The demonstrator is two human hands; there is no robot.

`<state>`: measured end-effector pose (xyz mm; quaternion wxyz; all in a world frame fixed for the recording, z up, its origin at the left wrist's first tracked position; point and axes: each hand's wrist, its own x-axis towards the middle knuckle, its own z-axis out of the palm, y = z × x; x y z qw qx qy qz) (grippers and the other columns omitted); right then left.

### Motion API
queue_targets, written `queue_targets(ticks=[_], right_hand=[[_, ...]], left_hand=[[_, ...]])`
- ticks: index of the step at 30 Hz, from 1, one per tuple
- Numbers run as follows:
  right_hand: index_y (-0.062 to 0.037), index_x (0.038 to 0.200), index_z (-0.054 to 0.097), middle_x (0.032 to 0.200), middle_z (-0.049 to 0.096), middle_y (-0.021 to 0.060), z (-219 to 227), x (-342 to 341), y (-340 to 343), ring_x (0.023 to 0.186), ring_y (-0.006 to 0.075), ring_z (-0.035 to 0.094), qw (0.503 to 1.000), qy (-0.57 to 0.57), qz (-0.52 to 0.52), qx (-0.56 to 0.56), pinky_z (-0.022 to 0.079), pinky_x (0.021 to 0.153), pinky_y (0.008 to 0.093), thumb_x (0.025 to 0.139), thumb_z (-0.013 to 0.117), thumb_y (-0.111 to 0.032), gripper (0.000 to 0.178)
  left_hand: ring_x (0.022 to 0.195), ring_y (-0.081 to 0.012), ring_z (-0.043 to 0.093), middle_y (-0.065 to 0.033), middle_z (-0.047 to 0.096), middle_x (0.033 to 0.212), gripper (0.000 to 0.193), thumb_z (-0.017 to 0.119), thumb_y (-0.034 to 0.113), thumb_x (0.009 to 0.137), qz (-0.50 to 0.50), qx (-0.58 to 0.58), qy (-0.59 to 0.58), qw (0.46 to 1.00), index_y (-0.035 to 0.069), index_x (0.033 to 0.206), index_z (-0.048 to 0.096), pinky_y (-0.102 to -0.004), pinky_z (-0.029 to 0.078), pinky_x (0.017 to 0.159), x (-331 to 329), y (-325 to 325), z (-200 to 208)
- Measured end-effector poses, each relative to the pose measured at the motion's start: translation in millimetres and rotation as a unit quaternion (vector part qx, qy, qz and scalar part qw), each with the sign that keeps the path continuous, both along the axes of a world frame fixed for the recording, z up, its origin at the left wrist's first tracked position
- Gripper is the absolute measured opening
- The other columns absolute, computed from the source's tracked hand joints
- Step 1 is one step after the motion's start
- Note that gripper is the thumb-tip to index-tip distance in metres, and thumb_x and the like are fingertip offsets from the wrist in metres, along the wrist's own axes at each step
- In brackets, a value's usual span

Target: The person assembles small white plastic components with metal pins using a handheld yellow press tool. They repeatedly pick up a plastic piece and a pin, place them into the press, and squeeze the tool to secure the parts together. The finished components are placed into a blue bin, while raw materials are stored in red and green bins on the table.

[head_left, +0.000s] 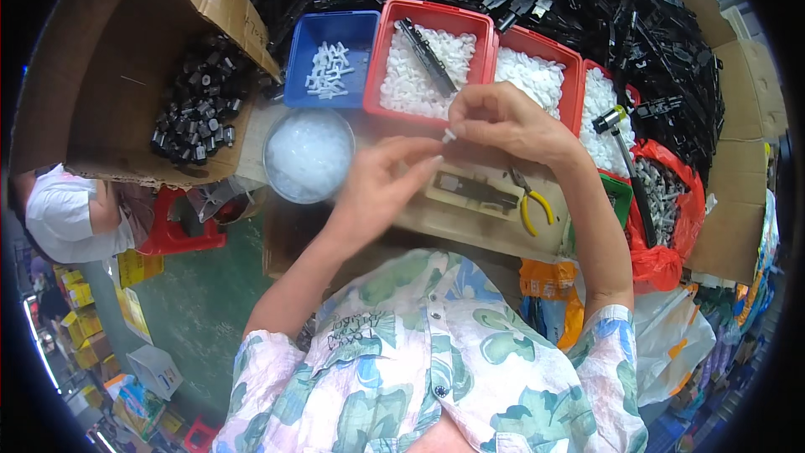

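In front of my chest, my right hand (507, 123) is closed in a pinch on a small white plastic part (449, 135). My left hand (377, 184) reaches toward the same part, thumb and forefinger apart; a pale spot shows at its fingertips, too small to name. Under both hands lies a light work board (407, 216) with a dark fixture (474, 191) set in it. Yellow-handled pliers (533, 208) rest on the board to the right. A clear round bowl (309, 155) of translucent whitish material stands left of my left hand.
Behind the hands are a blue bin (293, 67) of white pins and red bins (490, 50) of small white parts, one with a long black piece (426, 59) across it. A hammer (631, 168) leans by a red bag (683, 210). Cardboard boxes (75, 109) hold black parts.
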<state>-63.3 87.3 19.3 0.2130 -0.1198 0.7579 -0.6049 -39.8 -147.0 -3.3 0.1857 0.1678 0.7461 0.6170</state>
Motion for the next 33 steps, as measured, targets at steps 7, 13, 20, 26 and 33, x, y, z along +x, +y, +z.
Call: queue_targets(ticks=[7,13,20,26,33], right_hand=[[0.0047,0.094,0.065,0.085,0.067,0.006,1,39,-6,0.078,0.0098,0.061,0.992,0.05,-0.112,0.031,0.051,0.071,0.0282,0.091,0.068,-0.009,0.014],[0.003,0.093,0.067,0.086,0.066,0.0138,-13,91,-13,0.077,0.0278,0.066,0.934,0.273,-0.199,0.114,0.052,0.067,0.0355,0.081,0.073,0.002,0.014],[0.0012,0.095,0.067,0.087,0.065,0.0133,-31,104,-20,0.076,0.0286,0.065,0.924,0.274,-0.243,0.104,0.051,0.065,0.0373,0.082,0.071,0.004,0.013],[-0.0019,0.095,0.066,0.088,0.065,0.0112,-43,107,-16,0.079,0.0294,0.065,0.909,0.323,-0.215,0.15,0.047,0.066,0.0392,0.082,0.071,0.0,0.015],[-0.0029,0.091,0.065,0.086,0.06,0.01,-55,112,-17,0.079,0.0294,0.061,0.884,0.353,-0.201,0.231,0.045,0.068,0.0406,0.081,0.072,-0.002,0.012]], left_hand=[[0.077,-0.0059,0.062,-0.0012,0.071,0.086,0.02,0.068,0.019,0.098,-0.024,0.162,-0.245,0.956,0.002,0.107,0.073,-0.0198,0.042,0.065,14,21,-18],[0.077,-0.0052,0.06,-0.0005,0.071,0.086,0.019,0.068,0.019,0.098,-0.034,0.151,-0.261,0.953,0.003,0.105,0.074,-0.0194,0.041,0.065,28,24,-16],[0.08,-0.0053,0.061,-0.0005,0.07,0.087,0.019,0.067,0.018,0.098,-0.053,0.114,-0.25,0.96,0.002,0.104,0.073,-0.0197,0.043,0.068,40,26,-18],[0.081,-0.0075,0.063,-0.001,0.07,0.091,0.018,0.066,0.015,0.098,-0.069,0.097,-0.253,0.96,-0.001,0.107,0.071,-0.0227,0.05,0.073,39,24,-25],[0.067,-0.0157,0.062,-0.0071,0.068,0.08,0.019,0.073,0.006,0.088,-0.026,-0.091,0.157,0.983,-0.001,0.106,0.071,-0.0301,0.049,0.06,44,16,-21]])
